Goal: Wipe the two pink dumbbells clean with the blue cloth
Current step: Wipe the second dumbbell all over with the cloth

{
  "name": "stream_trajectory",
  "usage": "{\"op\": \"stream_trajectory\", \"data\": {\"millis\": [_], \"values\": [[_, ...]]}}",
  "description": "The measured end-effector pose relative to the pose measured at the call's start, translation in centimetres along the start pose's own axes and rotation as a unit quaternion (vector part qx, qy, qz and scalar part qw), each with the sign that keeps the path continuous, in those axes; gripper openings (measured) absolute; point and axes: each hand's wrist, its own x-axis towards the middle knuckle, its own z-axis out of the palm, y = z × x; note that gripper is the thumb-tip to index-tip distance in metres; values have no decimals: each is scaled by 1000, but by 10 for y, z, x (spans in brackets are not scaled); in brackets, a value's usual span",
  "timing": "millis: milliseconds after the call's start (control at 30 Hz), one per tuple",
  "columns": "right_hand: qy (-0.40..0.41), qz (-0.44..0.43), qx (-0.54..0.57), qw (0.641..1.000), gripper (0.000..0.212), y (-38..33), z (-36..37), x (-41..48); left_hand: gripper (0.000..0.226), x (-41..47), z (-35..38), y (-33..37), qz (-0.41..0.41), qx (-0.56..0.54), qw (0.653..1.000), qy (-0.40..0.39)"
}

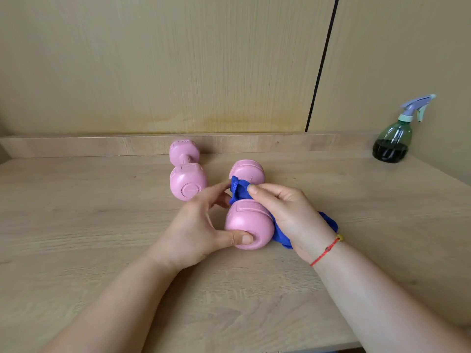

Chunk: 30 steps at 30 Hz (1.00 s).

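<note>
Pale wood-grain table [102, 225], low wooden upstand along its back edge, tan wall panels behind with one dark vertical seam.

Head view:
- Nearer dumbbell [248, 222] lay at table centre, between both hands. Its long axis ran away from the person, one head close, the other beyond.
- Blue cloth [238, 191] was wrapped over the handle between the two heads. Its tail trailed under the right wrist onto the table.
- Right hand [288, 210] came in from the right side, fingers curled over the cloth on the handle, holding it against the bar.
- Left hand [198, 225] gripped the close head from the left: thumb pressed on the end face, fingers bent round toward the handle. It appeared to be steadying the weight.
- Farther dumbbell [187, 174] lay just left of the first and further back, roughly parallel, untouched. The left hand was the nearer one to it.
- Judgement: handle wipe under way. A rub would run along the bar, near to far, or twist round it. The second weight looked not yet begun.
- Spray bottle [392, 141] stood far right by the wall, well apart, with dark liquid filling its lower part.
- Red string bracelet [327, 248] on the right wrist.
</note>
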Motion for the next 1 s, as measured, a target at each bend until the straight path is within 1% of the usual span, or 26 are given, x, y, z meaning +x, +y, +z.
{"op": "stream_trajectory", "data": {"millis": [67,100,133,167,267,300,367,467,500,567,633,733,833,900,933,1000], "values": [[-15,4,-15,1000,53,1,-3,-1,103,0,0,0,-10,-18,1000,15],[-18,-6,-32,999,57,0,-5,-3,111,0,0,-1,-20,-22,999,16],[-20,-23,-51,998,55,-1,-7,-7,118,0,-2,-2,-31,-19,999,12],[-20,-44,-70,996,47,-1,-9,-12,124,0,-3,-3,-39,-19,999,7],[-18,-86,-162,983,24,1,-14,-28,132,-2,-13,-4,-72,-37,996,-23],[-21,-86,-184,979,20,3,-15,-32,131,-2,-16,-5,-80,-44,995,-33],[-45,-68,-197,977,17,7,-18,-38,120,-3,-22,-5,-82,-43,994,-51],[-82,-44,-207,974,14,11,-20,-39,84,-4,-27,-3,-76,-76,991,-80],[-86,-43,-201,975,18,10,-19,-40,76,-4,-29,-2,-80,-93,989,-86],[-92,-52,-201,974,28,9,-17,-43,70,-5,-33,-3,-91,-115,985,-91],[-88,-82,-231,965,32,8,-15,-45,70,-4,-37,-6,-103,-140,980,-100],[-59,-135,-272,951,34,8,-15,-45,74,-4,-39,-7,-116,-161,973,-118],[-51,-171,-280,943,38,6,-10,-48,77,-4,-35,-4,-108,-131,977,-130],[-60,-192,-301,932,39,5,-8,-50,83,-4,-32,-2,-124,-117,977,-129],[-68,-203,-314,925,39,4,-7,-50,89,-4,-30,0,-130,-100,979,-121],[-91,-213,-335,913,39,2,-6,-50,103,-4,-25,1,-123,-26,989,-73]]}}
